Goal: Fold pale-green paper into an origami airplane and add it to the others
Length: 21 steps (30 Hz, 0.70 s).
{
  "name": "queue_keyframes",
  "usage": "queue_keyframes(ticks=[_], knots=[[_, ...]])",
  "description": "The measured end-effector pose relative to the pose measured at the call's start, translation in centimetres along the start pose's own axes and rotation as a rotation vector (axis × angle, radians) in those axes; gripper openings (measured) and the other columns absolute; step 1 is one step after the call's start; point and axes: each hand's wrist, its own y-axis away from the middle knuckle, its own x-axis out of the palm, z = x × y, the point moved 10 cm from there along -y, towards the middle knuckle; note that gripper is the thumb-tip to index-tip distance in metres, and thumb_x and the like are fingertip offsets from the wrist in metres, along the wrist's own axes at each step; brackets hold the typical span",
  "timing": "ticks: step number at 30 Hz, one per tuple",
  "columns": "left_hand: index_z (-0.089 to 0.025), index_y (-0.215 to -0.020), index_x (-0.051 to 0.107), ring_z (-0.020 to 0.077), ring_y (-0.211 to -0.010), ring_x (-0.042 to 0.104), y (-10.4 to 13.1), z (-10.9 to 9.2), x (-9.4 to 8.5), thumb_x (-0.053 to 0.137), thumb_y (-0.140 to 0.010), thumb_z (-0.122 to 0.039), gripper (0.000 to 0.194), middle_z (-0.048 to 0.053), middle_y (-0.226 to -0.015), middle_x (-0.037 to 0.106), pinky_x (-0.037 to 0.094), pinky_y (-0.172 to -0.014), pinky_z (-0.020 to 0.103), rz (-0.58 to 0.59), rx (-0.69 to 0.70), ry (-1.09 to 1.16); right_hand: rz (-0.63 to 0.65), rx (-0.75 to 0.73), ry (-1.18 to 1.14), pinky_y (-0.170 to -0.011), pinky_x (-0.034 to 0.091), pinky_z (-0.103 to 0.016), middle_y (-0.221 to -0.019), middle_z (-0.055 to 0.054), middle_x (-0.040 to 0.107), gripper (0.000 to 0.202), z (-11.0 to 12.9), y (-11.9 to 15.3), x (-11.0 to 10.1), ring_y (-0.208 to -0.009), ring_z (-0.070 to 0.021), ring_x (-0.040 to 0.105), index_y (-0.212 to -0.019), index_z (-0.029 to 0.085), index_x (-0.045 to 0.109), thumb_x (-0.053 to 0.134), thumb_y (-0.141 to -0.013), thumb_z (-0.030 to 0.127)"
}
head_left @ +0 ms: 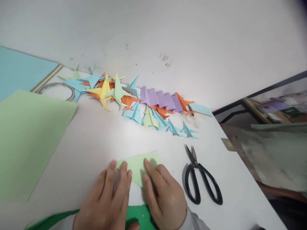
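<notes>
A folded piece of light green paper [136, 164] lies on the white table between my two hands. My left hand [107, 191] rests with its fingers stretched out, two fingertips touching the paper's left end. On the right part of the paper, my right hand [163, 191] presses with its extended index finger; its other fingers are partly curled, and part of the paper is hidden under it. Black-handled scissors [196, 164] lie slightly open to the right of my right hand. Below both hands shows a dark green sheet [140, 217], partly covered by my wrists.
Several folded paper planes [117, 91] in mixed colours lie along the wall, beside a purple pleated paper strip [158, 98]. At left are a large light green sheet [31, 143], a blue sheet [21, 72] and a tape roll [56, 84]. The table edge [249, 172] runs down the right.
</notes>
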Motion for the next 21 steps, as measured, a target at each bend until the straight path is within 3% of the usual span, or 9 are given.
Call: queue_keyframes(ticks=[3, 6, 11, 16, 21], knots=[[-0.009, -0.109, 0.06, 0.035, -0.11, 0.046, -0.1, 0.0, -0.1, 0.039, -0.076, -0.052, 0.059, 0.013, -0.118, 0.057, 0.033, -0.089, 0.041, 0.0, -0.008, 0.007, -0.088, -0.005, 0.088, -0.054, 0.049, -0.036, -0.087, -0.017, 0.053, 0.032, 0.3, -0.1, -1.2, -0.074, -0.0226, 0.053, -0.107, 0.004, 0.058, 0.047, -0.08, 0.018], [-0.009, -0.106, 0.062, 0.0339, -0.108, 0.049, -0.3, 0.3, -0.7, 0.038, -0.075, -0.054, 0.06, 0.013, -0.115, 0.059, 0.034, -0.087, 0.04, -0.028, -0.01, 0.026, -0.103, -0.179, 0.127, -0.076, 0.047, -0.044, -0.105, -0.018, 0.055, 0.03, 2.5, 0.0, -1.5, -0.098, -0.029, 0.051, -0.104, 0.009, 0.06, 0.049, -0.079, 0.02], [-0.007, -0.103, 0.064, 0.0329, -0.103, 0.053, -0.7, -0.1, -1.8, 0.041, -0.073, -0.055, 0.06, 0.014, -0.112, 0.061, 0.037, -0.082, 0.039, -0.078, 0.068, 0.007, -0.009, -0.294, 0.036, -0.085, 0.046, -0.042, -0.098, -0.013, 0.065, 0.023, 4.2, 0.6, -0.6, -0.096, -0.0247, 0.056, -0.096, 0.009, 0.063, 0.05, -0.08, 0.017], [-0.007, -0.102, 0.064, 0.034, -0.102, 0.053, -0.8, -0.2, -1.9, 0.046, -0.07, -0.054, 0.06, 0.016, -0.11, 0.062, 0.04, -0.081, 0.041, -0.066, 0.036, -0.019, -0.093, -0.305, 0.103, -0.084, 0.049, -0.04, -0.099, -0.013, 0.066, 0.021, 4.5, 1.1, -1.0, -0.098, -0.0247, 0.058, -0.095, 0.009, 0.065, 0.053, -0.079, 0.018], [-0.005, -0.107, 0.061, 0.0362, -0.104, 0.051, -0.8, -0.5, -1.2, 0.048, -0.07, -0.055, 0.063, 0.02, -0.113, 0.059, 0.041, -0.081, 0.044, 0.022, 0.073, -0.039, -0.151, -0.334, 0.15, -0.082, 0.049, -0.039, -0.094, -0.012, 0.068, 0.017, 5.0, 1.3, -1.2, -0.091, -0.0235, 0.061, -0.086, 0.009, 0.067, 0.055, -0.079, 0.02]])
